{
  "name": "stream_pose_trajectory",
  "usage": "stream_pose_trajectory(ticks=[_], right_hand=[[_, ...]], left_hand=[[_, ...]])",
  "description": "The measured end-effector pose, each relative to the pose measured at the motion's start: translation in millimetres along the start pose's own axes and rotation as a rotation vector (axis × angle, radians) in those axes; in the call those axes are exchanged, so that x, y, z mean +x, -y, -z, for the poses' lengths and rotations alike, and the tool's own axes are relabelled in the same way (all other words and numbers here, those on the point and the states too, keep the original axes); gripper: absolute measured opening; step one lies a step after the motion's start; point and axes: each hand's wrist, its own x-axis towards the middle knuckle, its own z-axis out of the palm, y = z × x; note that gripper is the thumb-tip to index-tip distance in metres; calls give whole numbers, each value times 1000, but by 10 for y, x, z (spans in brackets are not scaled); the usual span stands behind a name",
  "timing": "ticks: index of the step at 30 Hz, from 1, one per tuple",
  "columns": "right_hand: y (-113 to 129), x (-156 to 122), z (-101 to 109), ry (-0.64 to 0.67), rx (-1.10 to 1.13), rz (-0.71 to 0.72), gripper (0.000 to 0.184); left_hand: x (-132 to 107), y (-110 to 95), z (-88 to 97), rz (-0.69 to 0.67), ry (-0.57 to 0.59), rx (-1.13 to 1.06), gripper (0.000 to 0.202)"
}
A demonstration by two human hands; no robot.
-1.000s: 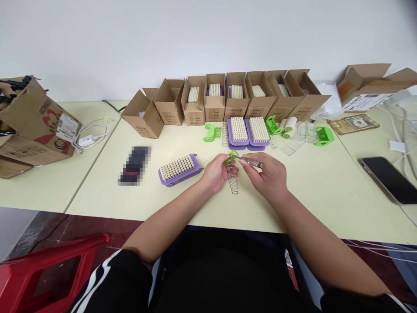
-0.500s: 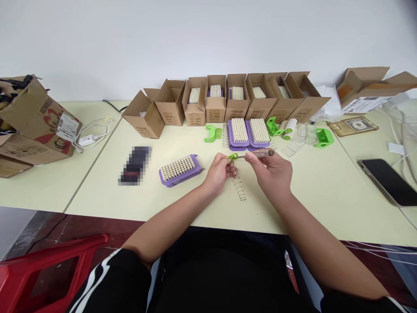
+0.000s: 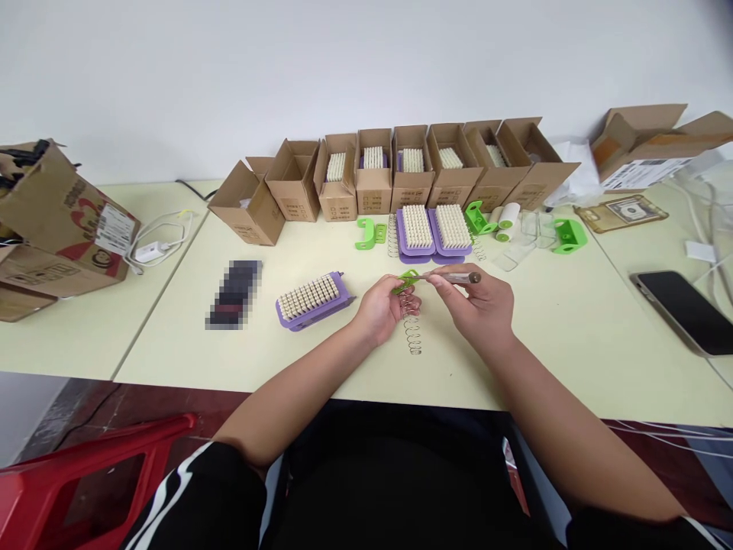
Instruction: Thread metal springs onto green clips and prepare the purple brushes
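Observation:
My left hand (image 3: 379, 312) is closed on a small green plastic piece (image 3: 408, 279), with a metal coil spring (image 3: 412, 336) hanging down below the fingers. In my right hand (image 3: 485, 305) is a screwdriver (image 3: 461, 278), its brownish handle pointing right and its shaft toward the green piece. Its tip meets or lies very near that piece; exact contact is too small to tell. Left of my hands lies a purple block with cream bristle-like pegs (image 3: 310, 298). Two similar purple blocks (image 3: 415, 229) stand just beyond my hands.
Several open cardboard boxes (image 3: 373, 192) line the wall. Green brackets (image 3: 569, 237), white rollers (image 3: 507, 221) and clear plastic parts (image 3: 518, 246) lie at the right rear. A phone (image 3: 687, 312) rests far right; a large carton (image 3: 62, 221) and charger cable (image 3: 150, 250) stand left.
My right hand has brought the screwdriver closer to the green piece, so less shaft shows. The green piece is tilted differently, and the spring's lower end has swung left. The view shifted slightly.

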Motion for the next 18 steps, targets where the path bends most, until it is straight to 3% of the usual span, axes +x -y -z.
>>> stream_pose_trajectory(ticks=[6, 18], right_hand=[[-31, 3, -11, 65, -92, 153, 13], [-40, -23, -62, 189, -142, 408, 24]], left_hand=[[33, -29, 26, 79, -1, -64, 5], [50, -84, 35, 150, -60, -185, 4]])
